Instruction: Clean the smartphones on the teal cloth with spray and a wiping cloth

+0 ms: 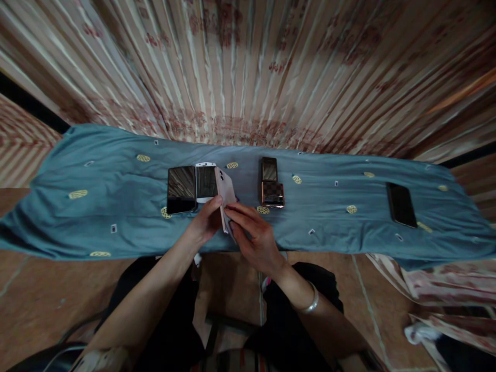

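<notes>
item: pink phone [225,199], centre of frame, on edge over the blue cloth [116,206]. we grip it with left hand [209,221] and right hand [253,235], fingers closed round it. step: handling; next, we judge, calls for steady pinch. beside it: white phone [205,182], black phone [181,189].

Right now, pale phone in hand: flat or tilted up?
Tilted up: the pale phone stands on edge off the cloth, held by left hand and right hand.

I'm over a teal cloth [116,196] dotted with yellow ovals, a pale pink phone [225,194] in my fingers, a black phone [181,189], a white phone [205,182], a bronze checkered phone [272,183], and striped beige-and-red curtains [248,67] behind.
</notes>
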{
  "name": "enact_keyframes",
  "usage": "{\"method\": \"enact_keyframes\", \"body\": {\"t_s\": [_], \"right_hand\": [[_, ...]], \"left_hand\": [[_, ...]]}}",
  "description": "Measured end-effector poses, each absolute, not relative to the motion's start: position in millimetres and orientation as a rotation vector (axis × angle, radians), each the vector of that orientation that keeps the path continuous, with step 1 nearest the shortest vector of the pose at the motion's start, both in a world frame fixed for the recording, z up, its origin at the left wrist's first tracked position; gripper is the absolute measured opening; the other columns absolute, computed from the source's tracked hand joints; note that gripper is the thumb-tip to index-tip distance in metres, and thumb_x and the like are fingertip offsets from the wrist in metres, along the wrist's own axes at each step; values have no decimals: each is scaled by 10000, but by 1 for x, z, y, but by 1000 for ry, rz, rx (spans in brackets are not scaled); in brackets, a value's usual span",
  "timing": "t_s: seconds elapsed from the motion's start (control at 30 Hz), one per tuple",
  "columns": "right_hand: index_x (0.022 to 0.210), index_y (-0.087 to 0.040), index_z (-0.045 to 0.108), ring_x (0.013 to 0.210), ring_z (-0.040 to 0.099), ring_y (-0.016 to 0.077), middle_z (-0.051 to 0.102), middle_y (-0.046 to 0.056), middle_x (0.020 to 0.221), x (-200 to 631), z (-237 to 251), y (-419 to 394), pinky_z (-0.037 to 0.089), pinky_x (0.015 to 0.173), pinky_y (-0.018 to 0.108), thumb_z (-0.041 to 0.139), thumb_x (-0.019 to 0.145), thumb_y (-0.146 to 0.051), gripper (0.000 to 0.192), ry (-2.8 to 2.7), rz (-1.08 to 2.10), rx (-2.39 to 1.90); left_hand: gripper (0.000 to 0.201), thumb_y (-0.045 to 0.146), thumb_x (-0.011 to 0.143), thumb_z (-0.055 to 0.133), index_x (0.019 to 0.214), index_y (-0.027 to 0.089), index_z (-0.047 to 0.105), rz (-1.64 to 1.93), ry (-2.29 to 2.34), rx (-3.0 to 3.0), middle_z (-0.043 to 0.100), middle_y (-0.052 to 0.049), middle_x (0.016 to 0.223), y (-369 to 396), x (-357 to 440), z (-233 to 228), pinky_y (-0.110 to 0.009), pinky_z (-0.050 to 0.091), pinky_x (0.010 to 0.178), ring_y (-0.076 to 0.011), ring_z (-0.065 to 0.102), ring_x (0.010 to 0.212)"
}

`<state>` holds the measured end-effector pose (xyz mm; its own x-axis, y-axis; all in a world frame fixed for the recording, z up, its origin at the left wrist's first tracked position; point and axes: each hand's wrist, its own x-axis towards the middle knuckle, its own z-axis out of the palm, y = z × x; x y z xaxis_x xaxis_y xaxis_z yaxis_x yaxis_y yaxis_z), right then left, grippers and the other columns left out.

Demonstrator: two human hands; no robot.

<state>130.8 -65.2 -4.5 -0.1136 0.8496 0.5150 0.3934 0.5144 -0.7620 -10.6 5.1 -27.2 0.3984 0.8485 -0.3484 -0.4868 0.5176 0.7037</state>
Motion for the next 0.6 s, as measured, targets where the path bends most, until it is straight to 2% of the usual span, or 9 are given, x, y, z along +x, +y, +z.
{"method": "enact_keyframes", "body": {"t_s": [0.07, 0.17, 0.3, 0.43, 0.6], "right_hand": [[1314, -299, 660, 1224, 643, 192, 704, 64, 1282, 130, -3, -67, 528, 1070, 395, 512, 1013, -212, 347, -1723, 535, -1038], [1292, -277, 673, 1193, 659, 183, 714, 71, 1256, 130, -3, -68, 543, 1047, 381, 520, 1012, -196, 329, -1736, 499, -1005], [1277, -269, 680, 1162, 670, 184, 723, 73, 1225, 130, -8, -66, 563, 1023, 379, 533, 1010, -202, 313, -1753, 441, -1032], [1288, -270, 673, 1176, 660, 191, 714, 71, 1242, 132, -16, -61, 557, 1036, 378, 523, 1008, -193, 327, -1754, 396, -1084], [1268, -208, 679, 1171, 648, 210, 706, 111, 1247, 135, -21, -52, 556, 1021, 380, 507, 1006, -168, 316, -1750, 315, -1124]], "left_hand": [[391, 475, 641, 836, 851, 162, 732, 919, 746, 544, 767, -98, 865, 7, -10, -27, -395, 574, 888, -334, 700, 1058], [327, 416, 666, 821, 859, 169, 726, 944, 739, 507, 773, -83, 866, 9, -10, -25, -385, 582, 883, -306, 721, 1006], [241, 351, 761, 753, 888, 148, 721, 979, 744, 401, 768, -56, 795, 9, -12, -20, -296, 586, 789, -233, 743, 862], [242, 315, 870, 651, 948, 101, 732, 936, 767, 324, 772, -72, 793, 6, -13, -15, -248, 573, 733, -184, 731, 750], [102, 209, 834, 678, 845, 118, 723, 922, 738, 253, 728, -22, 670, 2, -10, -15, -222, 528, 612, -145, 672, 593]]}}
